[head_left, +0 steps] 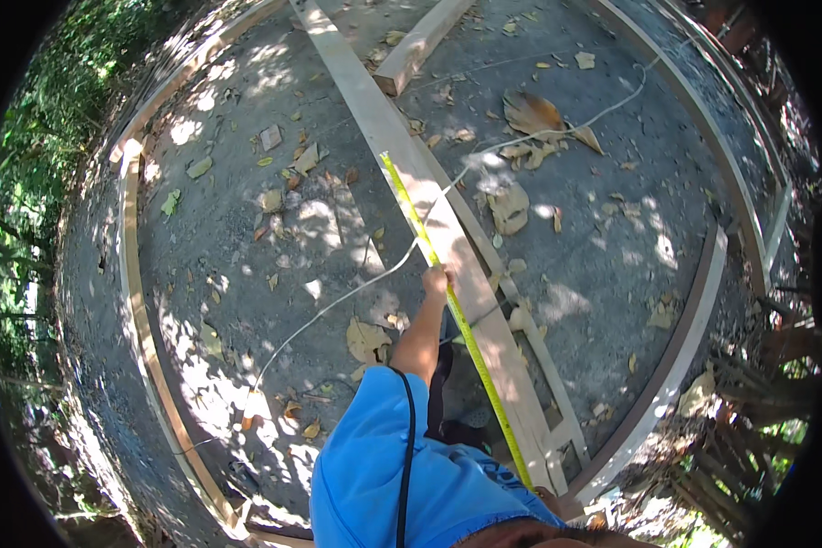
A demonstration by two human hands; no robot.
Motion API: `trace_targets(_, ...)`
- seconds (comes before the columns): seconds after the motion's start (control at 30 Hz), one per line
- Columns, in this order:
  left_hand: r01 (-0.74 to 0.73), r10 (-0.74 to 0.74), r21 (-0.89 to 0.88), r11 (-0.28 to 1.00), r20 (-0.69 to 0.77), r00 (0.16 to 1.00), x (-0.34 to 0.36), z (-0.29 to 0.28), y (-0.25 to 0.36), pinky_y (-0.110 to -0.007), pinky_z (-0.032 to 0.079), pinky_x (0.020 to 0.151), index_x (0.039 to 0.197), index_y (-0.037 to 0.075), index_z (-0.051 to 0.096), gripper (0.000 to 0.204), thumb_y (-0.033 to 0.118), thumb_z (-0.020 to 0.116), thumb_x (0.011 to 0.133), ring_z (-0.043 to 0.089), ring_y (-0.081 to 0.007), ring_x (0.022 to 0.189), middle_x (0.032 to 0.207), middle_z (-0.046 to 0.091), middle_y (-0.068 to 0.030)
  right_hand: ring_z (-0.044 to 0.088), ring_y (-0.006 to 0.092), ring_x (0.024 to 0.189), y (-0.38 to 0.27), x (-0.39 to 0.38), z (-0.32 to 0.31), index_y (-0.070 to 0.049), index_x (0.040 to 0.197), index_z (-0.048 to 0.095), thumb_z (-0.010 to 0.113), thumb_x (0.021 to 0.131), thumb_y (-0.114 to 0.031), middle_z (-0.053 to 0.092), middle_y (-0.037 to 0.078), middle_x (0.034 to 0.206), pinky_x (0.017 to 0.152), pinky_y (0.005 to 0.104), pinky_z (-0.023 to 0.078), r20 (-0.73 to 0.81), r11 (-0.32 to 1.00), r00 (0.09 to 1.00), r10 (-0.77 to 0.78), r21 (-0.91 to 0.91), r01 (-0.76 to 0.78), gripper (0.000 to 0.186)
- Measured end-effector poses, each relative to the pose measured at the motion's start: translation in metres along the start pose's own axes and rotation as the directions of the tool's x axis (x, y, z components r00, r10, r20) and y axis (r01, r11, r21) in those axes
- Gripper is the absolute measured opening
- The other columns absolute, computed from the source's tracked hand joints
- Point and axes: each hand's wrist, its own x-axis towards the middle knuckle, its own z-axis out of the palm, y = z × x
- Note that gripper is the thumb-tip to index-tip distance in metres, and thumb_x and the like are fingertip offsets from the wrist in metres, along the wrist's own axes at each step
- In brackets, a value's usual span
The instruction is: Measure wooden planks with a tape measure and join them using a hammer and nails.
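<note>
A yellow tape measure [468, 331] is stretched along a long pale wooden plank [470, 283], its strip lying near the plank's left edge. My left hand [437, 279] is closed on the strip about midway along, against that edge. The far end of the strip rests on the plank, beyond a thin pale cord [338, 301] that crosses over the wood. At the near end of the plank, close to my body, a small part of my right hand [548, 500] shows beside the tape; its fingers are hidden.
Long timbers frame the ground: a left beam [135, 274], a right beam [671, 374] and a far right beam [694, 91]. A short wood block [420, 46] lies by the plank's far part. A narrower board [530, 329] runs along its right side. Dry leaves [532, 111] litter the soil.
</note>
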Motion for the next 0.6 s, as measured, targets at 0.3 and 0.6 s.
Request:
trace_targets(0.3,0.041,-0.075,-0.485,0.873,-0.051,0.996,0.097,-0.004,0.007,-0.031,0.047,0.047,0.104,0.004,0.054,0.024,0.025,0.053,0.091,0.055,-0.0174,0.054,0.072,0.056,-0.0087,0.064,0.0205,0.082,-0.255,0.225,0.065,-0.004,0.111,0.062,0.065,0.079,-0.029,0.066,0.013,0.089,0.074,0.0335,0.049,0.076,0.994,0.991,-0.107,0.029,0.105,0.040)
trace_targets(0.6,-0.177,0.166,-0.279,0.944,-0.064,0.984,0.171,0.000,0.096,-0.026,0.046,0.046,0.094,0.006,0.054,0.028,0.032,0.048,0.098,0.051,-0.0110,0.051,0.068,0.054,-0.0038,0.061,0.0218,0.088,-0.292,0.298,0.080,0.001,0.112,0.061,0.063,0.079,-0.033,0.065,0.015,0.093,0.079,0.0339,0.047,0.124,0.995,0.988,-0.094,-0.026,0.098,0.047)
